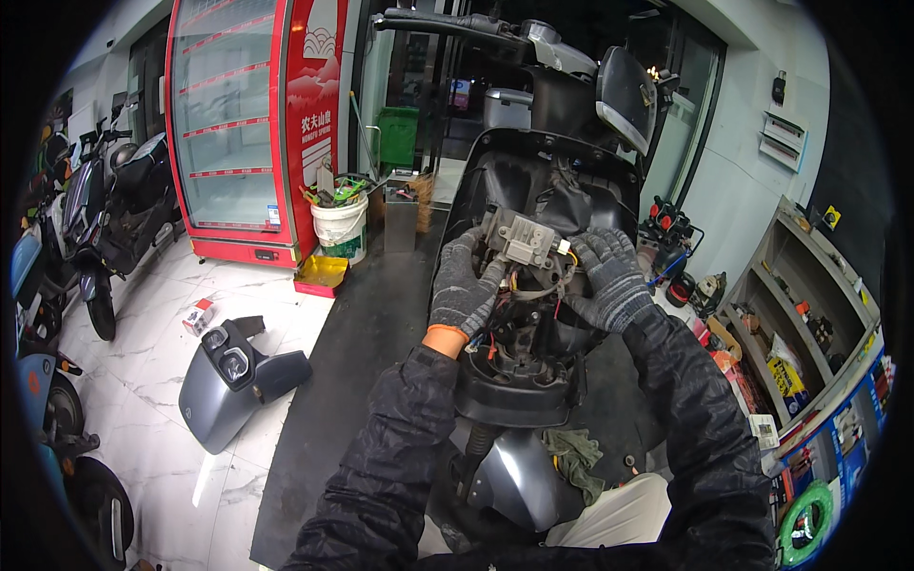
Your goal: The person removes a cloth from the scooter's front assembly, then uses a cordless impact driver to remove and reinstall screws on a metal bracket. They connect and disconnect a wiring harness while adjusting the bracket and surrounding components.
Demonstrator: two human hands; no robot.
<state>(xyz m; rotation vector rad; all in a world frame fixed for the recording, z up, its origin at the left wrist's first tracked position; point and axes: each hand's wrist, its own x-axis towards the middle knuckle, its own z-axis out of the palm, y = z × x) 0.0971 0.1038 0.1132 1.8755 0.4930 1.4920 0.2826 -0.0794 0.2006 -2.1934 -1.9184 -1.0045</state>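
In front of me stands a scooter point(514, 381) with its front panel off, showing the black inner housing, cables and wiring. A silver rectangular electrical module point(524, 243) with a white connector and coloured wires sits above the wiring. My left hand point(462, 285), in a grey knit glove, has its fingers closed on the module's left side. My right hand point(609, 276), also gloved, is at the module's right, fingers curled by the connector and wires; its fingertips are partly hidden, so what they grip is unclear.
A loose grey body panel point(219, 400) lies on the tiled floor at left, near parked scooters point(109, 219). Behind stand a red display fridge point(297, 67), a bucket of tools point(338, 228) and a yellow tray point(322, 276). At right are shelves point(781, 305) and a green hose coil point(804, 523).
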